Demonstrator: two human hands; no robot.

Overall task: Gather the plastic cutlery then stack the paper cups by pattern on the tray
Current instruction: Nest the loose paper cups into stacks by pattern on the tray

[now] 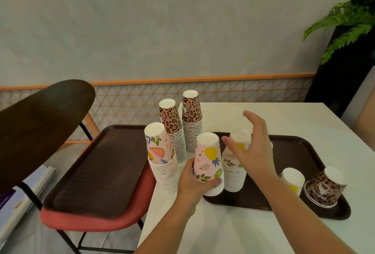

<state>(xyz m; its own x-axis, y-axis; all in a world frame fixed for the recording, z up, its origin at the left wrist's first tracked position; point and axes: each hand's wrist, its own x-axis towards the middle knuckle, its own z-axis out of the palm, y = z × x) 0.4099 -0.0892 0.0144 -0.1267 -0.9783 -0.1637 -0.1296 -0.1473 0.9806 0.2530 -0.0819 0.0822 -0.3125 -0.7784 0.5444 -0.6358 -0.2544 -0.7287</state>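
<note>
The short fruit-print stack [209,164] sits upside down at the near-left corner of the tray on the table [304,152], the left hand [192,180] curled round its base. The right hand [251,148] hovers open, fingers spread, over a second fruit-print stack [233,172] just behind. Sorting looks well advanced: another fruit stack [162,158] and two leopard-print stacks [182,128] stand on the table [284,115] beside the tray. Left to do, I'd say: one loose fruit cup [293,180] and one leopard cup [324,188] at the tray's right end. No cutlery visible. A spare tray [97,172] lies on the red chair [91,221].
</note>
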